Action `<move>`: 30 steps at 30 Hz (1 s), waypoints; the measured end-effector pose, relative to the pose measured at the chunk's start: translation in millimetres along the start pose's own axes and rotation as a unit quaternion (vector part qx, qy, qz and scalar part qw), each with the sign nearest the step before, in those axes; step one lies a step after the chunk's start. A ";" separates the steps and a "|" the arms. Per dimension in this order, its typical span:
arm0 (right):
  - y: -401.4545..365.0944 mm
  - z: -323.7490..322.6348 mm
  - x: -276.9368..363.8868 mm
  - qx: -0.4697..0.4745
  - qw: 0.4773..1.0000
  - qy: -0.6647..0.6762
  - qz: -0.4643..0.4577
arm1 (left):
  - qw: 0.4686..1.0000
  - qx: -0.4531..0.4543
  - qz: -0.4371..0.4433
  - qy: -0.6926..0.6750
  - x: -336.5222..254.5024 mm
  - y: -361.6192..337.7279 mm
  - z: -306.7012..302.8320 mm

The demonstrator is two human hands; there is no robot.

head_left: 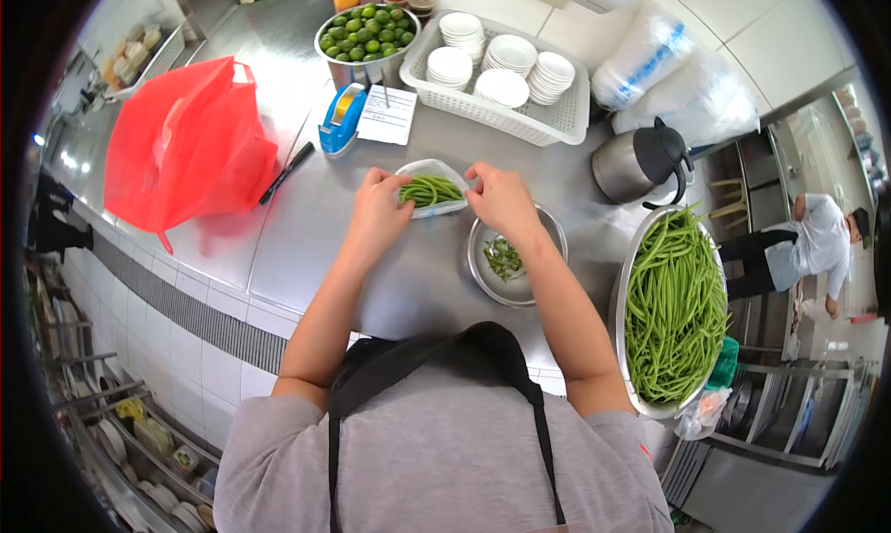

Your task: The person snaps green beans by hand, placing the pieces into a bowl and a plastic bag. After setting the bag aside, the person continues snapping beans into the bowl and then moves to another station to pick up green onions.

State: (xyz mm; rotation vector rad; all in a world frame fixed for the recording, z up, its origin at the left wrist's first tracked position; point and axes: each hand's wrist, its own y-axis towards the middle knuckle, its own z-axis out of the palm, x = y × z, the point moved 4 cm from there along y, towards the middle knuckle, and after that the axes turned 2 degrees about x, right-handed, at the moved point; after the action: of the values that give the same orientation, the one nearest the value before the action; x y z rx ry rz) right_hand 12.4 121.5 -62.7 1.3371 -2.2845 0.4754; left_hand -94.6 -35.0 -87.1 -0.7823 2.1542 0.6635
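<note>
A small clear plastic bag with cut green beans inside lies on the steel counter in front of me. My left hand pinches the bag's left edge, and my right hand pinches its right edge. Under my right forearm stands a round steel bowl holding green trimmings; the arm hides part of it. To the right, a large oval steel basin is heaped with long green beans.
A red plastic bag and a black pen are at left. Behind are a blue tape dispenser, a pot of limes, a white basket of small dishes and a steel jug. Another person stands far right.
</note>
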 end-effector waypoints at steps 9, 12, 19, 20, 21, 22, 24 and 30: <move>-82.0 -35.3 54.1 -0.170 0.968 0.105 -0.149 | 0.933 0.104 0.223 0.263 -46.0 31.7 20.3; -116.9 -39.4 47.9 -0.195 0.961 0.112 -0.159 | 0.929 0.119 0.194 0.291 -47.8 44.6 30.4; -226.3 -133.4 -13.1 -0.440 0.892 -0.022 0.097 | 0.957 0.058 0.211 0.189 -74.1 23.6 13.2; -245.7 -147.2 -24.9 -0.452 0.878 -0.043 0.153 | 0.957 0.063 0.214 0.187 -79.7 17.2 10.3; -261.9 -156.2 -35.6 -0.454 0.869 -0.056 0.189 | 0.965 0.060 0.214 0.137 -85.8 11.1 7.2; -272.9 -161.8 -41.3 -0.441 0.860 -0.069 0.246 | 0.971 0.057 0.213 0.087 -90.8 5.7 6.9; -277.9 -155.8 -54.9 -0.408 0.881 -0.085 0.223 | 0.968 0.084 0.232 0.043 -103.0 -8.2 16.0; -268.6 -131.6 -69.8 -0.407 0.883 -0.068 0.222 | 0.936 0.155 0.314 -0.024 -143.4 -37.8 38.1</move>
State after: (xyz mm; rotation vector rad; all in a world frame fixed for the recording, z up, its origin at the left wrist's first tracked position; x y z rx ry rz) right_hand 305.5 111.7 28.5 0.4363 -2.4519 -0.4456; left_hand 27.3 10.3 -6.2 0.1093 2.3848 0.6157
